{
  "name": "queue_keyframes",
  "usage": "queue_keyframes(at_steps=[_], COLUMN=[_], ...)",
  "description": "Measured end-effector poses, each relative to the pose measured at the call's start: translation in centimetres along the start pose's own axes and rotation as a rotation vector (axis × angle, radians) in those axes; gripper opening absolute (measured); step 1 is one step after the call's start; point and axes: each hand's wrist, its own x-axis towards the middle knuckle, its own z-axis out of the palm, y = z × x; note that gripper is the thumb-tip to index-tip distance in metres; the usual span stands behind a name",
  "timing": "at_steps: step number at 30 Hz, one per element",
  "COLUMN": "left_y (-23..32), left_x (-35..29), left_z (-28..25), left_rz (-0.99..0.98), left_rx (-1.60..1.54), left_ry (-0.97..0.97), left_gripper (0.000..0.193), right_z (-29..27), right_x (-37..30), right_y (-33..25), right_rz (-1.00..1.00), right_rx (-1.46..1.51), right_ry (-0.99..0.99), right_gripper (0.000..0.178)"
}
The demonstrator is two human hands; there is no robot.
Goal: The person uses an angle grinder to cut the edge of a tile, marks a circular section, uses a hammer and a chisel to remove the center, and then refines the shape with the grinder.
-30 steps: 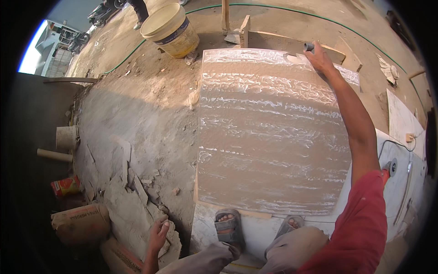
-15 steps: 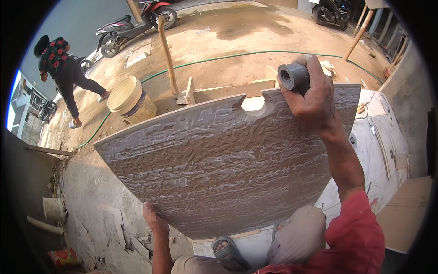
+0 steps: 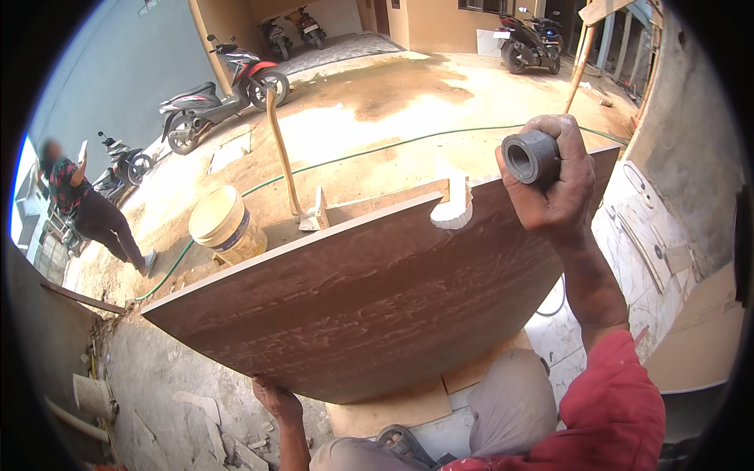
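Note:
A large brown tile [image 3: 330,314] with a wavy, textured face stands tilted before me. A rounded notch breaks its upper edge. My left hand [image 3: 278,400] is closed on its lower left edge, the fingers partly hidden by the tile. Over the upper right part of the tile, my right hand [image 3: 559,177] is wrapped round a grey threaded pipe fitting [image 3: 531,157], whose open end faces up and toward me. Whether this hand also touches the tile, I cannot tell. Under the tile's lower edge lies a wooden board [image 3: 389,408].
A dirty cream bucket [image 3: 224,224] stands beyond the tile, near a wooden stake [image 3: 281,153] and a green hose [image 3: 377,149]. Marbled white slabs [image 3: 644,228] lie at right. Broken pieces [image 3: 212,428] litter the ground at left. Motorbikes [image 3: 224,98] and another person [image 3: 98,208] are farther off.
The tile has tipped, so its face shows at a flatter slant and more board shows below. My right hand still holds the pipe fitting. The other person has turned and raised a white object.

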Motion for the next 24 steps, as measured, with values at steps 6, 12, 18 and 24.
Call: queue_keyframes(at_steps=[6,12,18,24], left_y=[1.8,0.9,22.0,31.6], left_x=[2.0,2.7,6.8,12.0], left_z=[-0.7,-0.7,8.1,22.6], left_rz=[0.043,-0.107,0.438,0.039], left_rx=[0.228,0.168,0.626,1.125], left_ry=[-0.058,-0.062,0.159,-1.132], left_gripper=[0.067,0.07,0.062,0.048], right_z=[-0.8,-0.1,-0.6,-4.3], right_x=[2.4,1.1,3.2,4.3], right_y=[-0.7,0.5,-0.3,-1.1], right_rz=[0.051,0.014,0.196,0.338], right_rx=[-0.003,0.023,0.093,0.077], right_ry=[-0.004,-0.066,-0.359,-0.522], right_gripper=[0.031,0.041,0.046,0.047])
